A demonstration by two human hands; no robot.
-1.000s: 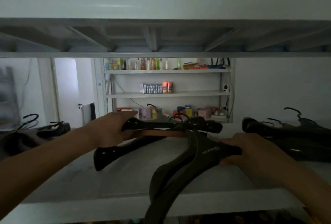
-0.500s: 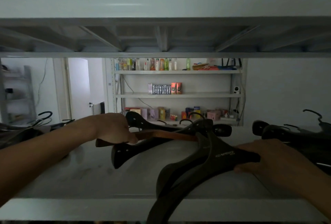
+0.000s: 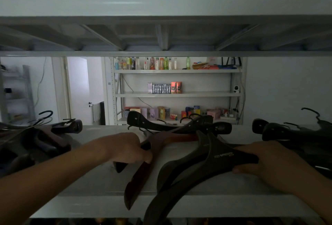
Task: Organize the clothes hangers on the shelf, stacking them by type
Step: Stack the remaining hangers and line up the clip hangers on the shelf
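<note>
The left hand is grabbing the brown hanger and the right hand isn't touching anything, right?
Not quite. The left hand does grip the brown hanger, but the right hand is not free: in the head view its fingers wrap around the end of a dark hanger with pale lettering, which lies on the shelf.

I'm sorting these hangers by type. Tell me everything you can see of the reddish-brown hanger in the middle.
The reddish-brown hanger looks wooden, broad and smooth. It lies flat on the shelf among black hangers, one arm reaching right under them, the other angling toward the front edge. The left hand grips it near its bend. Its hook cannot be told apart.
</note>
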